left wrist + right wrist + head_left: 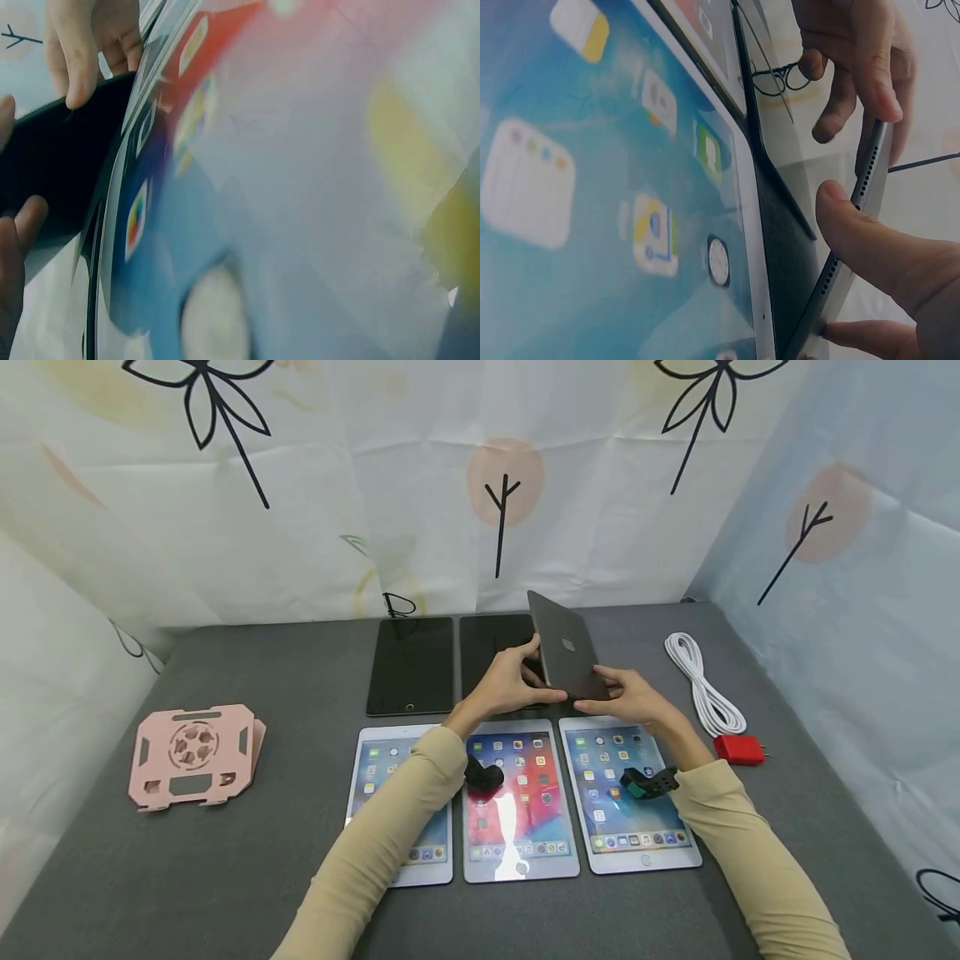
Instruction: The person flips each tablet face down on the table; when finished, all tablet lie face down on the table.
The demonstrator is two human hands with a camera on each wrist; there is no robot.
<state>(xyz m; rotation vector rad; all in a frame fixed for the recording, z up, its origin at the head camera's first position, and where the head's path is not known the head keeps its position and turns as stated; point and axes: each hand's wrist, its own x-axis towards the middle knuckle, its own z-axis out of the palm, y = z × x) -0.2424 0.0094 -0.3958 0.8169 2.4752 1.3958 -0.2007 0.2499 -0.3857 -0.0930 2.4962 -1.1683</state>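
Observation:
A dark grey tablet (562, 639) with a logo on its back is held tilted up above the back row, its dark screen (67, 150) showing in the left wrist view. My left hand (504, 683) grips its lower left edge, and my right hand (626, 695) its lower right corner. In the right wrist view, both thumbs lie on the tablet's lower edge (868, 172) with its speaker holes. Beneath it, partly covered, lies a black-screened tablet (487, 643); another black tablet (411, 664) is left of that.
In front lie three white tablets with lit screens: left (369, 768), middle (525, 818) and right (637, 827). A pink slotted stand (191, 752) sits on the left of the grey table (247, 877). A coiled white cable (705, 685) and a red plug (739, 749) lie at right.

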